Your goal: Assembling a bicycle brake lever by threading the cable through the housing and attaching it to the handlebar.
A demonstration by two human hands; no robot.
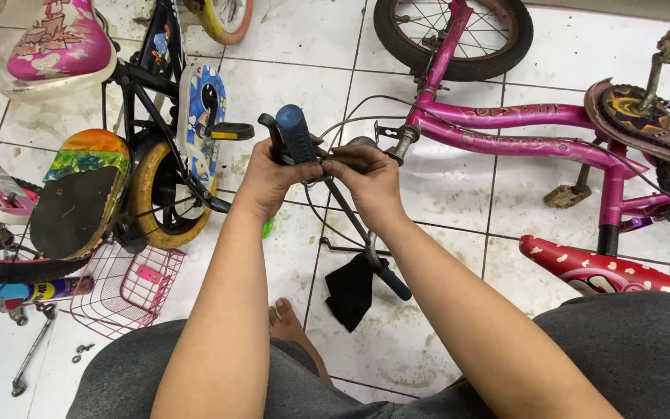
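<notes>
Beside the pink basket (127,289), hands (321,177) grip handlebar (298,133)

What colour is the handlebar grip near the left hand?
The grip is blue, seen in the head view.

— What do the hands hold?
— The left hand (269,178) wraps a handlebar (350,221) just below its blue grip (296,132); the right hand (370,177) pinches the bar beside it.
— And around them?
— A pink bicycle frame (505,128) at two o'clock, a pink wire basket (129,287) at eight, a black rag (350,291) on the white tile floor (443,194) at six.
</notes>
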